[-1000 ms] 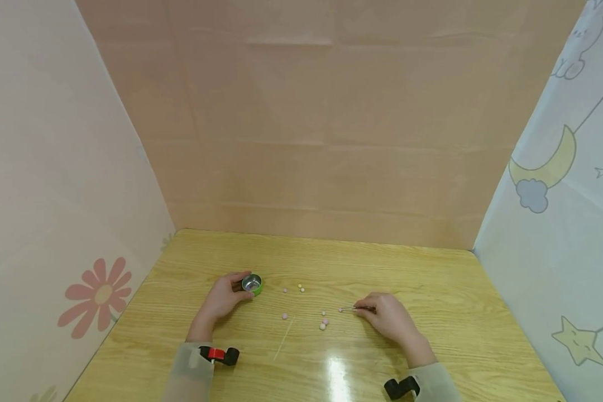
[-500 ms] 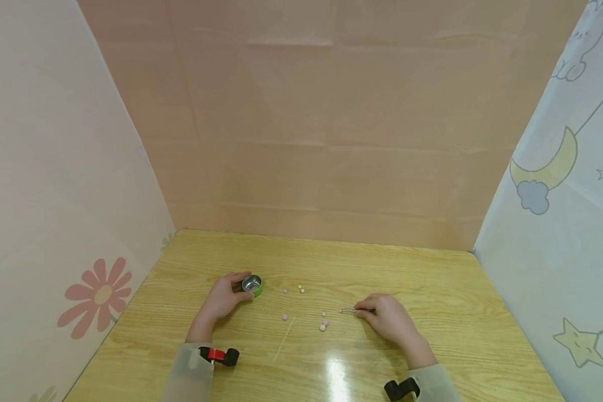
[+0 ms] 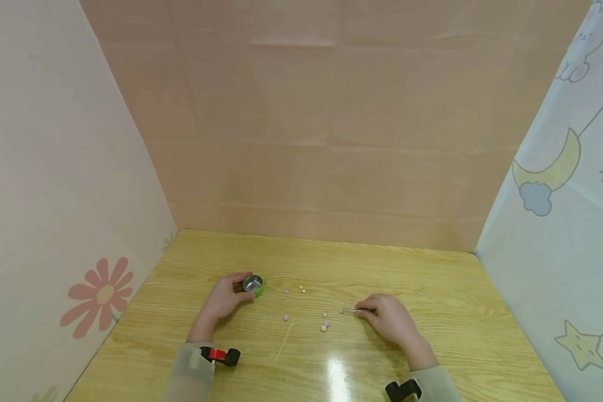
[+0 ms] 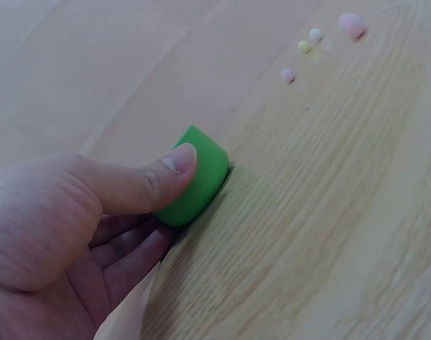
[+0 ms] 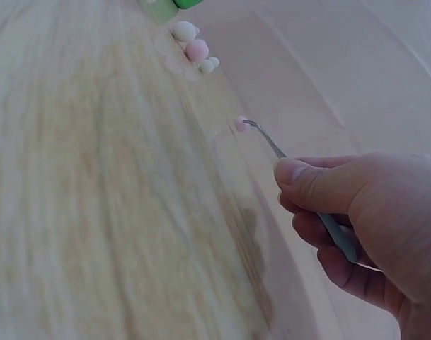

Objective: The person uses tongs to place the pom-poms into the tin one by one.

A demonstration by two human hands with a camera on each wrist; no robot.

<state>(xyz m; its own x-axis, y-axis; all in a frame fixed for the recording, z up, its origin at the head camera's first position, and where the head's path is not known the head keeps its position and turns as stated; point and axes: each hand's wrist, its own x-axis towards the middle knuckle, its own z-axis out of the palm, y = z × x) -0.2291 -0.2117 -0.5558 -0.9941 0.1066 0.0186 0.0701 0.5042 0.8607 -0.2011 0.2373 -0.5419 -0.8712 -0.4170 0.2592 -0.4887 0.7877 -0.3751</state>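
Observation:
My left hand (image 3: 225,297) grips a small round tin (image 3: 253,286), green outside and silvery inside, thumb on its near side. In the left wrist view the green tin (image 4: 201,177) stands on the wooden table. My right hand (image 3: 386,316) pinches a pair of bent-tip metal tweezers (image 5: 335,234) between thumb and fingers. At the tweezers' tip is a small pink ball (image 5: 241,124), close over the tabletop. Left of it lie a larger white ball (image 3: 324,328), a pink ball (image 3: 326,323) and a smaller pale ball (image 3: 324,315).
Between the hands lie more small balls: a pink one (image 3: 286,317), a smaller pink one (image 3: 286,291), a yellow one (image 3: 301,287) and a white one (image 3: 304,291). A thin pale line (image 3: 284,340) marks the table (image 3: 231,245). Cloth walls rise behind and on both sides.
Both hands, the tin and the tweezers hold almost the same places on the table. The whole head view has shifted very slightly.

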